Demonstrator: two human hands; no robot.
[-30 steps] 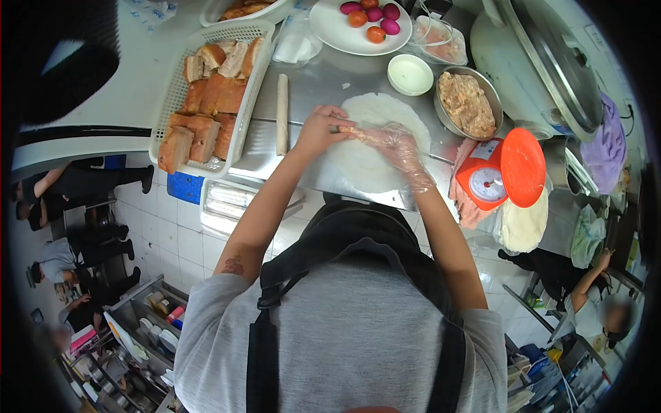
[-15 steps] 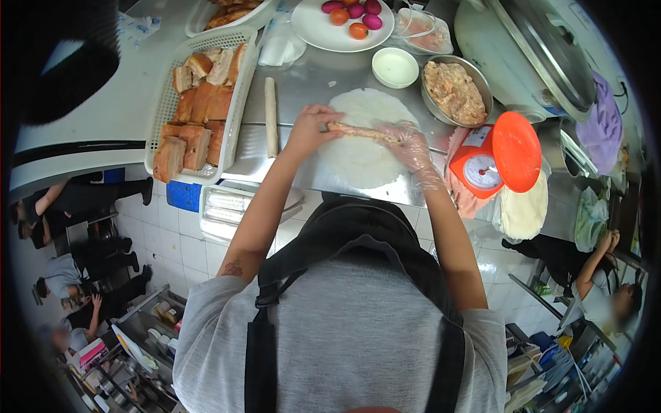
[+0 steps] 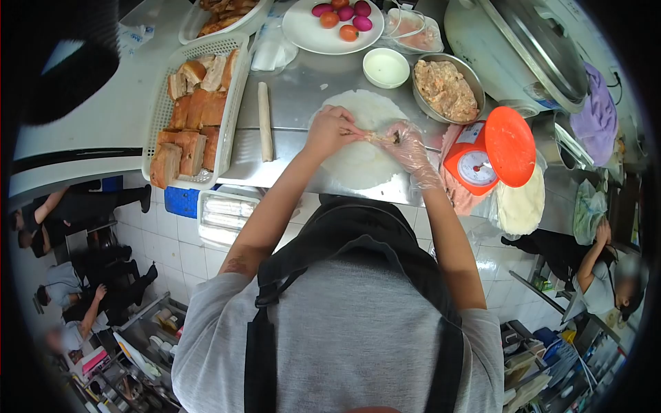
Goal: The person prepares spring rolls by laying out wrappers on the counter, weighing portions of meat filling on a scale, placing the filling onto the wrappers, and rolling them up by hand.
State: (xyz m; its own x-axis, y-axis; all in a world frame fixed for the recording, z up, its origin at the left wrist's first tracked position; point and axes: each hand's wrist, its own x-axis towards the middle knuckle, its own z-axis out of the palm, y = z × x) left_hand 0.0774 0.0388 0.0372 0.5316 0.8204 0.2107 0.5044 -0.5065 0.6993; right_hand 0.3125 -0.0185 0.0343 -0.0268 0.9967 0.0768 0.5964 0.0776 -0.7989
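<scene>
A round white sheet [image 3: 361,168] lies on the steel counter at the front edge. Across its middle runs a thin strip of orange-pink filling [image 3: 374,138]. My bare left hand [image 3: 332,132] pinches the strip's left end. At the other end, my right hand [image 3: 407,148], in a clear plastic glove, has its fingers closed on the strip, with something dark showing at the fingertips. To the left, a pale rolling pin [image 3: 265,122] lies on the counter. A metal bowl of minced filling [image 3: 447,89] and a small white bowl [image 3: 385,67] stand behind the sheet.
A white basket [image 3: 239,82] of roasted meat pieces stands at the left. A plate [image 3: 303,27] with red and purple items is at the back. On the right are an orange scale [image 3: 475,165], pale dough [image 3: 521,203] and a large lidded pot [image 3: 482,41]. Several people are farther off.
My left hand has moved right along the strip, and the hands are closer together than half a second ago. The view has shifted, so the counter items appear farther left.
</scene>
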